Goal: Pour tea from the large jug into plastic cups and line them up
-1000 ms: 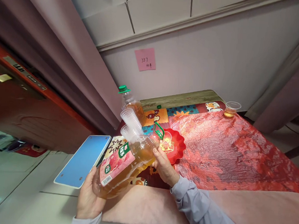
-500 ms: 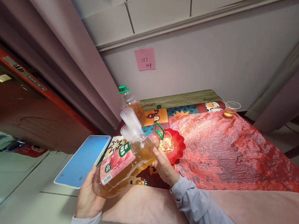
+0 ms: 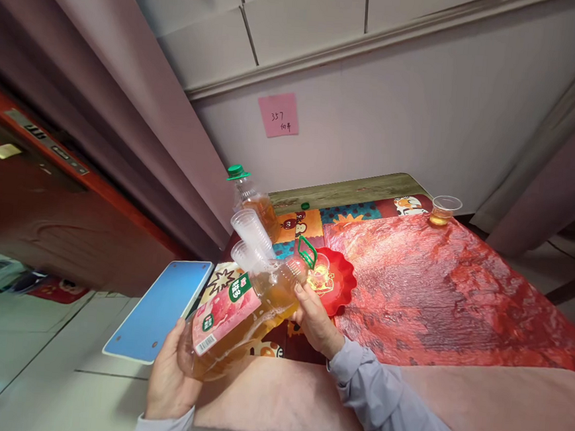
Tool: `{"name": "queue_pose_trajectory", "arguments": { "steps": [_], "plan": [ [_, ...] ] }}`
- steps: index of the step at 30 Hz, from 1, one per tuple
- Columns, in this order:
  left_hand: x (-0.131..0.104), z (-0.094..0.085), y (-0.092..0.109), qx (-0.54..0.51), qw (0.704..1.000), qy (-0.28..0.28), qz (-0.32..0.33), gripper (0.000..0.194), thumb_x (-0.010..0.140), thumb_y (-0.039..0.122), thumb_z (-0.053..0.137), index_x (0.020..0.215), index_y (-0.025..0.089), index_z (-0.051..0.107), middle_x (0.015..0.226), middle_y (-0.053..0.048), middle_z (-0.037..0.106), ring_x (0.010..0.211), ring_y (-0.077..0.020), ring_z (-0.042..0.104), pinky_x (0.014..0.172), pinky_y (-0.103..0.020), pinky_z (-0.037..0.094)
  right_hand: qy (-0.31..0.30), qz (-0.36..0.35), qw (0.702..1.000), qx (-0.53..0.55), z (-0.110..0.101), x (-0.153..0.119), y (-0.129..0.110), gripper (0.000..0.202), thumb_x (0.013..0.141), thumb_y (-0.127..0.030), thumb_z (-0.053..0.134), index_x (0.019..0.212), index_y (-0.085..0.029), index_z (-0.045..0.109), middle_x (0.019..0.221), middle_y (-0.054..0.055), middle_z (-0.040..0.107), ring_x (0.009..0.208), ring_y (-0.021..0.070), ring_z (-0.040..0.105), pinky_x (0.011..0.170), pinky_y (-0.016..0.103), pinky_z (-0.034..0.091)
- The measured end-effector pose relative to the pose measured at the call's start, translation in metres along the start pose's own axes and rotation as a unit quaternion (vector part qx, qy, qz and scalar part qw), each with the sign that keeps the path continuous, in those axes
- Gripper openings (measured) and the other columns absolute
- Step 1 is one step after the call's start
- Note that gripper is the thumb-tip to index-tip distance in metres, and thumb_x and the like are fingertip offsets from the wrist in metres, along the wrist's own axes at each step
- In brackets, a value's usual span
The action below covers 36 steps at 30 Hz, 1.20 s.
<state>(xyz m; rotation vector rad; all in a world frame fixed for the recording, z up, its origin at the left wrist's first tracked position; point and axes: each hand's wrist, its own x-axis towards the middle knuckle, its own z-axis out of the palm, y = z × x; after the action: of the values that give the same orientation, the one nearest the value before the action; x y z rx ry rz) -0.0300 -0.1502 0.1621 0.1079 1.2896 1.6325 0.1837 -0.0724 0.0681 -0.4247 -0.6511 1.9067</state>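
Barely anything has shifted: left hand [image 3: 171, 374] cups the tilted juice bottle [image 3: 240, 311] base, right hand [image 3: 315, 324] fingers wrapped near its neck, mid-pour into the cup [image 3: 321, 269] just beyond; next calls for gentle levelling.

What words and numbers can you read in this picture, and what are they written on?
"357": handwritten on the pink note on the wall; the marks under it are too small to read.
Bottle label: white characters on a green patch, too blurred to read; the barcode's digits are too small.
Tray: a gold design, not readable.
Mat: cartoon pictures, no readable words.
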Motion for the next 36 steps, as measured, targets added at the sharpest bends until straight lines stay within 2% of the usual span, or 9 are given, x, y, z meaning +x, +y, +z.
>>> {"name": "queue_pose_trajectory", "arguments": {
  "steps": [4, 9, 15, 21, 31, 36],
  "plan": [
    [-0.002, 0.004, 0.0, 0.024, 1.0, 0.012, 0.007, 0.055, 0.103, 0.023, 0.048, 0.156, 0.017, 0.065, 0.121, -0.014, 0.084, 0.125, -0.0369, 0.076, 0.113, -0.058, 0.059, -0.003, -0.004, 1.0, 0.004, -0.002, 0.001, 0.002, 0.07, 0.093, -0.067, 0.078, 0.152, -0.035, 0.058, 0.154, 0.006, 0.07, 0.136, 0.0293, 0.071, 0.098, 0.043, 0.068],
    [-0.005, 0.009, 0.001, 0.033, 0.999, 0.03, 0.021, 0.052, 0.104, 0.021, 0.048, 0.152, 0.011, 0.067, 0.119, -0.015, 0.085, 0.118, -0.0347, 0.08, 0.111, -0.054, 0.062, -0.01, -0.008, 1.0, 0.01, -0.005, 0.002, 0.006, 0.067, 0.095, -0.065, 0.077, 0.152, -0.035, 0.057, 0.155, 0.006, 0.069, 0.136, 0.0285, 0.071, 0.1, 0.044, 0.067],
    [-0.003, 0.005, 0.001, 0.027, 0.999, 0.022, 0.023, 0.05, 0.104, 0.02, 0.05, 0.149, 0.011, 0.069, 0.117, -0.014, 0.085, 0.114, -0.0342, 0.081, 0.106, -0.053, 0.064, -0.006, -0.01, 1.0, 0.008, -0.005, 0.002, 0.006, 0.069, 0.095, -0.065, 0.077, 0.154, -0.034, 0.057, 0.153, 0.007, 0.07, 0.134, 0.0291, 0.072, 0.098, 0.044, 0.068],
    [-0.004, 0.006, 0.002, 0.032, 0.999, 0.021, 0.023, 0.045, 0.104, 0.02, 0.051, 0.141, 0.012, 0.073, 0.117, -0.013, 0.085, 0.115, -0.033, 0.081, 0.11, -0.053, 0.062, -0.005, -0.009, 1.0, 0.012, -0.006, 0.002, 0.006, 0.068, 0.095, -0.065, 0.078, 0.152, -0.034, 0.057, 0.151, 0.006, 0.071, 0.131, 0.028, 0.074, 0.096, 0.042, 0.068],
    [-0.016, 0.02, 0.003, 0.03, 0.999, 0.037, 0.018, 0.051, 0.105, 0.019, 0.047, 0.151, 0.009, 0.067, 0.115, -0.016, 0.085, 0.118, -0.0348, 0.08, 0.11, -0.054, 0.062, -0.013, -0.01, 1.0, 0.013, -0.005, 0.002, 0.004, 0.067, 0.096, -0.064, 0.077, 0.153, -0.035, 0.057, 0.156, 0.007, 0.068, 0.135, 0.0295, 0.072, 0.096, 0.041, 0.069],
    [-0.016, 0.021, 0.003, 0.029, 0.999, 0.04, 0.008, 0.052, 0.106, 0.021, 0.045, 0.154, 0.011, 0.065, 0.111, -0.015, 0.086, 0.118, -0.0352, 0.08, 0.112, -0.056, 0.06, -0.012, -0.005, 1.0, 0.014, -0.007, 0.003, 0.006, 0.07, 0.094, -0.065, 0.078, 0.153, -0.034, 0.057, 0.155, 0.008, 0.069, 0.136, 0.0298, 0.071, 0.098, 0.042, 0.068]
  ]
}}
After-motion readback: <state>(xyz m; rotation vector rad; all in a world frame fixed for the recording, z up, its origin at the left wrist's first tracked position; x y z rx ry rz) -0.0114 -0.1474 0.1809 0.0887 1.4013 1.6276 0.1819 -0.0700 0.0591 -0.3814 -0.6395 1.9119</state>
